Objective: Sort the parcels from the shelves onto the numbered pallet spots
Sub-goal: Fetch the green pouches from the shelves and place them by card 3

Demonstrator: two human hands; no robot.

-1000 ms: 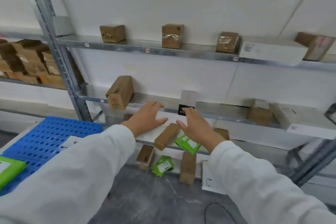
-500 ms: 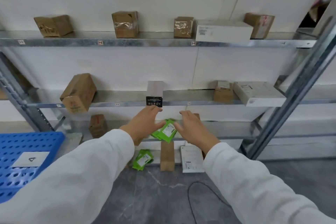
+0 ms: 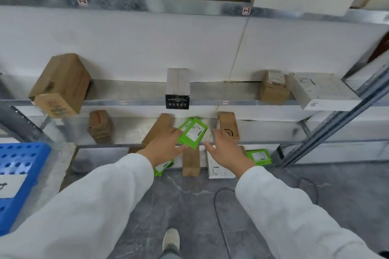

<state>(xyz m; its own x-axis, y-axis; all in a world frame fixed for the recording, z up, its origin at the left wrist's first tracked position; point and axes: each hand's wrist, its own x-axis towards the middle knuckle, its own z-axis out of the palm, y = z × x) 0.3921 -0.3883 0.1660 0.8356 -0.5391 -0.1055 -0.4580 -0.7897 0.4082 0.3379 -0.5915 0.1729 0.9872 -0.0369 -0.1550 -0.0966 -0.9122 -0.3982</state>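
Note:
Two stacked green parcels [image 3: 192,133] with white labels lie on the third shelf [image 3: 122,130]. My left hand [image 3: 166,146] is open, its fingers at their left edge, partly over a long brown box [image 3: 159,127]. My right hand [image 3: 226,148] is open just right of them, fingers apart, in front of a brown box with a round mark [image 3: 229,127]. Neither hand holds anything. At the far left is the blue pallet [image 3: 23,166] with a white label marked 4 [image 3: 10,185].
The middle shelf carries a tilted brown box [image 3: 60,85], a black-fronted white box [image 3: 177,88], a small brown box [image 3: 272,87] and a white carton [image 3: 320,90]. Below are a brown box [image 3: 191,163], a white parcel [image 3: 219,169] and green parcels [image 3: 257,156]. A cable [image 3: 219,212] lies on the floor.
The view has moved closer and tipped down toward the lower shelves. Both hands have reached lower to either side of the green parcels; the pallet has slid to the left edge.

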